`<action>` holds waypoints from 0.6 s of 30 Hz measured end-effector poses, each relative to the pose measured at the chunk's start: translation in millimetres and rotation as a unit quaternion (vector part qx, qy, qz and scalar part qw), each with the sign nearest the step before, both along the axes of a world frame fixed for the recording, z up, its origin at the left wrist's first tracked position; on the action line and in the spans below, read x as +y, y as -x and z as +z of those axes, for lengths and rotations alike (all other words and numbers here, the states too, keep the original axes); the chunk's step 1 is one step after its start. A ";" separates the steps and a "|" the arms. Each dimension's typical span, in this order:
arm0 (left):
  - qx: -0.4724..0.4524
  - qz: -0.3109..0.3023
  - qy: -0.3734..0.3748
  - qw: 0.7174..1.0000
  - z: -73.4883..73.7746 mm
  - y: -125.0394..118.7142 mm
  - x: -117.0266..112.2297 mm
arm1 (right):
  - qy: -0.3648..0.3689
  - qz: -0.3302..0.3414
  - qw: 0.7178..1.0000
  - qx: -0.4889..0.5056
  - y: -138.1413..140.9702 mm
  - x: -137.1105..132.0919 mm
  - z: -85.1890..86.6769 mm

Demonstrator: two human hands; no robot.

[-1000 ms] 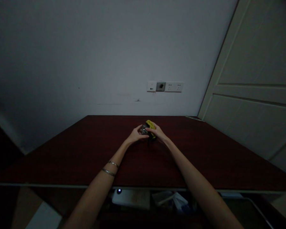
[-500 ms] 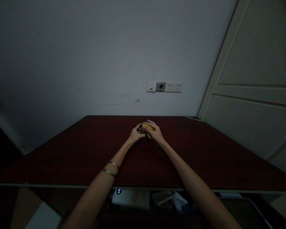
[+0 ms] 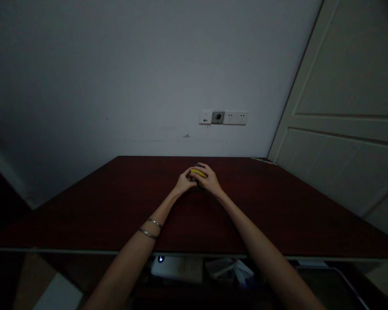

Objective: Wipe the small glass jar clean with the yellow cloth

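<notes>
Over the far middle of the dark red table [image 3: 168, 215], both my hands come together around a small dark object [image 3: 197, 164]. My left hand [image 3: 183, 183] is closed on its left side. In my right hand [image 3: 212, 181] is a yellow pad [image 3: 198, 172], which looks like a sponge or folded cloth, pressed against the dark object. Fingers cover most of the dark object, and its kind cannot be made out in the dim light.
Behind the table stands a white wall with sockets [image 3: 235, 118]. A panelled door [image 3: 349, 150] is on the right. Below the table's front edge, a shelf holds a white device [image 3: 177, 269], crumpled plastic [image 3: 243, 272] and a dark tray-like thing [image 3: 330, 286].
My right hand and the yellow pad have shifted slightly left and turned against the dark object. My left hand stays nearly in place.
</notes>
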State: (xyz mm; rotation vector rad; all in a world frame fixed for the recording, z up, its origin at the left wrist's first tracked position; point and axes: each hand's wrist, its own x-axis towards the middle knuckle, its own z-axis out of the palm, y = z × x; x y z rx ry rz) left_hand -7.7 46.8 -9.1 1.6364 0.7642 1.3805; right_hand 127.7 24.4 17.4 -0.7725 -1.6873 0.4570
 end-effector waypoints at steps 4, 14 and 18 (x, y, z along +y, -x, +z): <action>0.036 0.014 0.014 0.999 -0.1 -2.2 -2.3 | 0.051 -0.025 0.997 0.055 -0.7 10.4 -0.9; -0.006 -0.026 0.012 1.000 2.3 -0.5 -6.0 | -0.025 0.005 0.998 -0.058 -3.5 -5.2 4.3; 0.025 -0.035 -0.005 0.999 3.2 -1.5 -7.9 | 0.014 -0.023 1.000 0.006 -2.0 2.5 2.9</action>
